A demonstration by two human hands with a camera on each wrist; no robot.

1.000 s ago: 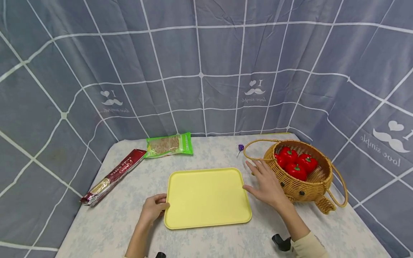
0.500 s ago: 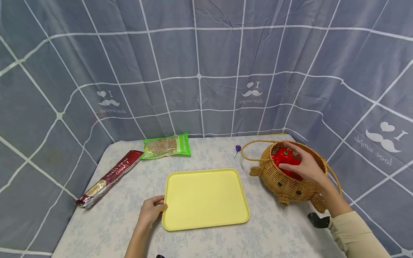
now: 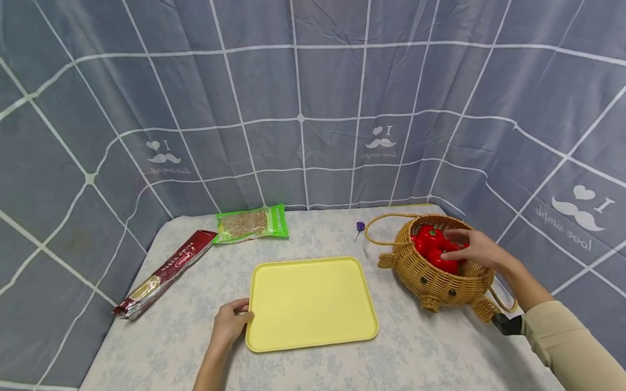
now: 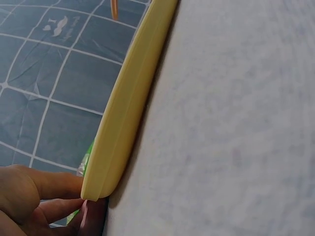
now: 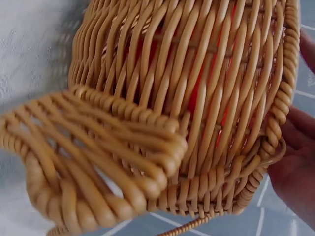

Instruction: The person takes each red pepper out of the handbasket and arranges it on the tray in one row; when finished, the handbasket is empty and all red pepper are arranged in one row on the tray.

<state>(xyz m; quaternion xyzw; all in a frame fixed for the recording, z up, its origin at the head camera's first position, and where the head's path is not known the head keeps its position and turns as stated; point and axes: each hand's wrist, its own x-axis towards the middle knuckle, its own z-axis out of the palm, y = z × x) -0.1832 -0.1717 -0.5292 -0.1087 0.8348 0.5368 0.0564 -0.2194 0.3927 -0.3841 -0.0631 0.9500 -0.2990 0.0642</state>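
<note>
I can't tell whether my right hand (image 3: 476, 250) grips a pepper (image 3: 444, 265); my left hand (image 3: 229, 322) pinches the tray (image 3: 313, 304), likely for steadiness.

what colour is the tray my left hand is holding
The tray is plain pale yellow; it shows best in the head view.

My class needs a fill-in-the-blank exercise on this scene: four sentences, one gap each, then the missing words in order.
1. The left hand holds the edge of the yellow ____.
2. The right hand is at the wicker ____.
3. The peppers there are coloured ____.
4. The packet nearest the lollipop has bright ____ edges.

Missing words: tray; basket; red; green.
</note>
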